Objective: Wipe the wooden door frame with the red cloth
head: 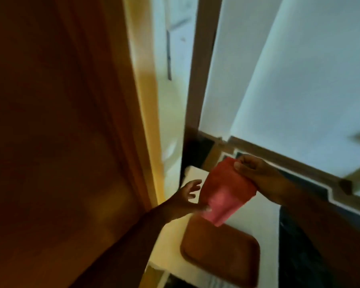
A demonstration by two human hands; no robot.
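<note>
I see my right hand pinching the top edge of the red cloth, which hangs between both hands. My left hand is spread, thumb touching the cloth's lower edge, beside the wooden door frame.

Dim, motion-blurred wide-angle view; warm glare along the door edge, shadowed left.
</note>
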